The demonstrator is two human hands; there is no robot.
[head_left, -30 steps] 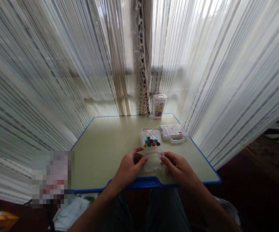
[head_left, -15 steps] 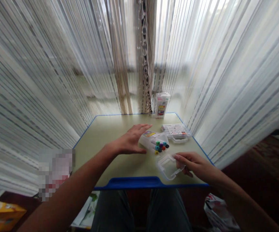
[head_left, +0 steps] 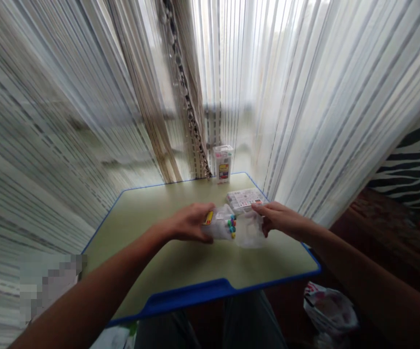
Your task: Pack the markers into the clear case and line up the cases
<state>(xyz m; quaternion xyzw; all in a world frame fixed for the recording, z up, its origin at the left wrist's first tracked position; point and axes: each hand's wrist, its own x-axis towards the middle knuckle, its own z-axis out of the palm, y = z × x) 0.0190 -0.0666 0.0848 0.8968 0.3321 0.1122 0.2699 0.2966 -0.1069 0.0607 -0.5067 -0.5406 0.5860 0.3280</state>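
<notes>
Sheer white curtains (head_left: 304, 97) with fine vertical stripes hang across the whole back of the scene, with window light coming through them, and a beaded string (head_left: 188, 106) hangs down where two panels meet. In front of them stands a small table (head_left: 151, 218) with a pale green top and a blue rim. A zebra-striped surface (head_left: 413, 165) shows at the far right, and a crumpled plastic bag (head_left: 329, 310) lies on the floor below the table's right corner. The person's two bare forearms reach in from the bottom edge and meet over the right half of the table. The left hand (head_left: 188, 223) is wrapped around a clear plastic marker case (head_left: 220, 225), held on its side above the tabletop, with the markers' coloured caps (head_left: 231, 225) facing right. The right hand (head_left: 277, 218) pinches a clear plastic lid (head_left: 248, 230) between thumb and fingers, held just beside the open end of the case; whether lid and case touch cannot be told because of blur. Just behind the hands, a flat clear box (head_left: 244, 198) with a printed label lies on the table. At the far edge a small upright clear container (head_left: 223, 164) with a red and yellow label stands against the curtain.
</notes>
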